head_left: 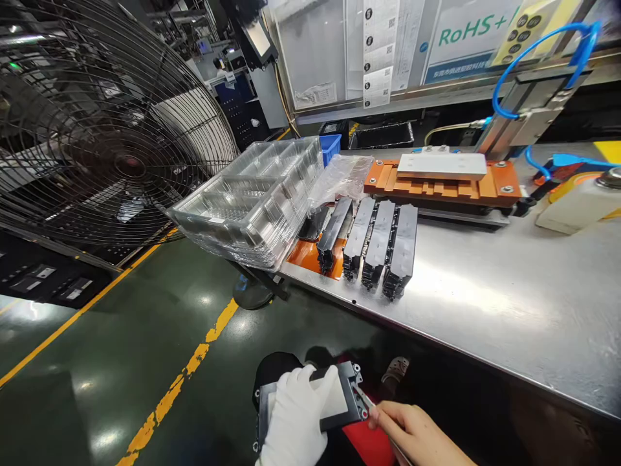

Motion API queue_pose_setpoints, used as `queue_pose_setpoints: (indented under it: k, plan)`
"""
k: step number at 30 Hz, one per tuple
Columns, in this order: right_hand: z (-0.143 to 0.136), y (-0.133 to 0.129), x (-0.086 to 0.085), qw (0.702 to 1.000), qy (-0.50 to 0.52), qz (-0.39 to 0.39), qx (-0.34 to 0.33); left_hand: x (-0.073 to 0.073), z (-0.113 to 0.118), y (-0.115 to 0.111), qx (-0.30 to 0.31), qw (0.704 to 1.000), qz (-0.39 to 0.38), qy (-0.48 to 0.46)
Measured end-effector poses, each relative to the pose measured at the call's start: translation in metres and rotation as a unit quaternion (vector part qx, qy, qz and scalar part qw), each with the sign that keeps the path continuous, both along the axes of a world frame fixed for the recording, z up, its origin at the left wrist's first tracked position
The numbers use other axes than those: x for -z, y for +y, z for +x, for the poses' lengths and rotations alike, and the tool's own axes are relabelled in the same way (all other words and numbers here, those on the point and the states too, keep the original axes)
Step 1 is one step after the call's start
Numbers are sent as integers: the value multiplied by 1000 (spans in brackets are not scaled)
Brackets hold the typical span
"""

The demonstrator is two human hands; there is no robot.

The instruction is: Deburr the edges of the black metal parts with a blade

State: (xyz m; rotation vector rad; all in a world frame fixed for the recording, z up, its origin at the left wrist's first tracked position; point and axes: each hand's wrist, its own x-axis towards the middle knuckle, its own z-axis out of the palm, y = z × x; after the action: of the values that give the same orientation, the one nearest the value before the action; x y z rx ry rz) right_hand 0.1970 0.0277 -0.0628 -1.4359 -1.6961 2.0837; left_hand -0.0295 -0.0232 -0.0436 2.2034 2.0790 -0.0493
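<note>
My left hand (297, 417), in a white glove, grips a black rectangular part (339, 395) with a light panel on its face. The part is held low, in front of the table edge. My right hand (412, 430) is bare and closed around a thin metal tool (365, 396), whose tip touches the right end of the part, near small round fittings. Several similar black parts (381, 243) stand side by side on the metal table (466, 278). The leftmost of them rests on an orange sheet (308, 255).
Clear plastic trays (257, 200) are stacked at the table's left corner. An orange fixture (441, 184) with a metal block and blue hose stands at the back, a white bottle (577, 204) at the right. A large fan (126, 162) is at upper left.
</note>
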Motion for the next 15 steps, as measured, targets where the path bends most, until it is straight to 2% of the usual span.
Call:
queue_pose_setpoints:
  k: [7,10,13,15]
  plan:
    - [1,-2,7,1000,11,-13,-3,-5,0,1,-19,999,-25,0]
    - [8,-2,9,998,47,-16,27,-5,-1,2,-27,999,-9,-28]
    - [16,-6,-4,987,124,-36,92,-1,-3,1,-65,985,45,-156]
    - [14,-12,-18,970,176,-97,136,4,-6,-1,-138,936,61,-319]
